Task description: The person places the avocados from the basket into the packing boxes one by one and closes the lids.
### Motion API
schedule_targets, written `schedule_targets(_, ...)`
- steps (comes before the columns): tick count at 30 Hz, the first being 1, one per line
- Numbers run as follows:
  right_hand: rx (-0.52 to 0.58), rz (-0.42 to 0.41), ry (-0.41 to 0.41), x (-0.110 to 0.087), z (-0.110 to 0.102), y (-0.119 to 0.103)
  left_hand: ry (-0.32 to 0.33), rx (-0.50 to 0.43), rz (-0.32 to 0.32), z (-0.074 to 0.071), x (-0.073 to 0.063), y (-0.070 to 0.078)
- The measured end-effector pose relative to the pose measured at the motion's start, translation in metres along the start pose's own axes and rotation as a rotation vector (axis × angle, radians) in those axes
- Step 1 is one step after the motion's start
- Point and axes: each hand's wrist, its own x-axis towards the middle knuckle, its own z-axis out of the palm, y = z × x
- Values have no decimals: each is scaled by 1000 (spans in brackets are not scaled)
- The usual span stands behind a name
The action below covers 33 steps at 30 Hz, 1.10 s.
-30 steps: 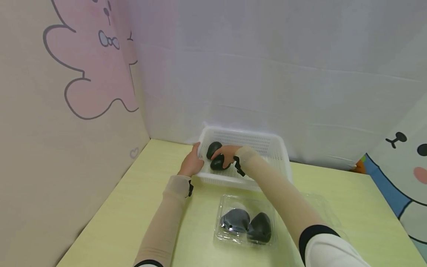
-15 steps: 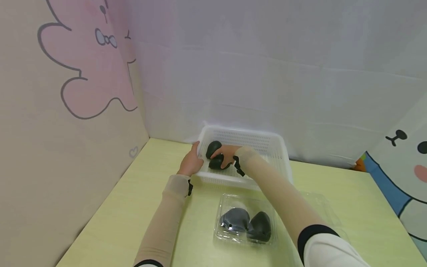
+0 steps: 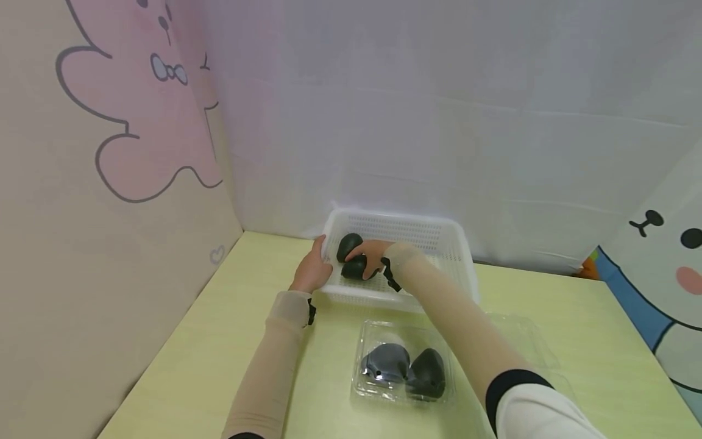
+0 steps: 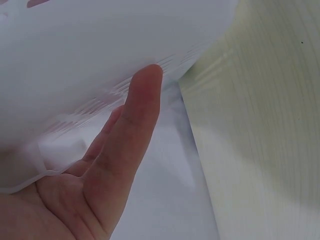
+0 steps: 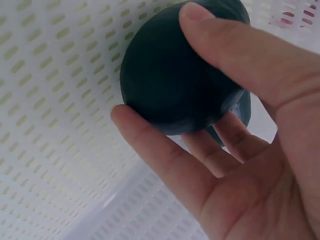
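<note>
A white perforated plastic basket (image 3: pixel 442 264) stands against the back wall. At its left end my left hand (image 3: pixel 311 269) holds the side; in the left wrist view a straight finger (image 4: pixel 129 125) lies along the outer wall, and the thumb is hidden there. Inside the basket, my right hand (image 3: pixel 374 257) grips a dark green avocado (image 3: pixel 354 268). The right wrist view has the thumb over this avocado (image 5: pixel 170 75) and the fingers bent beneath it. A second avocado (image 3: pixel 349 245) lies just behind, at the basket's left end.
In front of the basket, a clear plastic clamshell (image 3: pixel 359 372) contains two dark avocados (image 3: pixel 426 373). Its transparent lid (image 3: pixel 521 335) lies to the right, partly behind the right forearm. Walls border the yellow table (image 3: pixel 219 341) at the left and back.
The head view has shifted slightly. Both hands keep their places, the left at the basket's side and the right around the same avocado.
</note>
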Motion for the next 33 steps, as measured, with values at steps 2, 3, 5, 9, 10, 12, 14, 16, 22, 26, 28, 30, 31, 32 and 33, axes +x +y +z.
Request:
schedule_targets(2,-2,0,4,-2,0,-1,2,-1,-2,1,0,-1)
schedule_targets(3,-2,2,5,-3,0,-2,3,-2,-3,1,0,-1)
schedule_targets(5,2,6,8,-4,0,-3,3,-1,-5,1,1,-1)
schedule_targets(9,-8,13,8,-5,-1,-1,-4,4,-6,2,3,0)
schedule_targets(10,-15,13,6,-5,-2,0,-5,4,-7,2,3,1)
schedule_targets(12,-22,13,7,-5,-3,3,-5,4,-11,2,4,1)
schedule_targets(14,-28,14,10,-6,-4,6,-5,3,-14,2,4,1)
schedule_targets(16,-21,22,19,-7,-6,9,-6,1,-14,2,4,2)
schedule_targets(22,-5,19,49,-11,-8,14,-10,-10,-9,2,4,3)
schedule_targets(26,2,-21,57,-16,-9,9,-16,-10,4,0,3,4)
schedule_targets(28,-8,-44,63,-17,-10,6,-18,-6,12,-1,3,3)
schedule_targets(30,-23,-62,70,-19,-11,3,-14,-6,16,-3,3,2)
schedule_targets(31,-35,-69,71,-20,-12,2,-13,-6,16,-3,3,2)
schedule_targets(32,-48,-74,70,-20,-13,1,-11,-3,16,-4,3,1)
schedule_targets(33,-56,-75,67,-21,-13,0,-10,-4,15,-4,3,1)
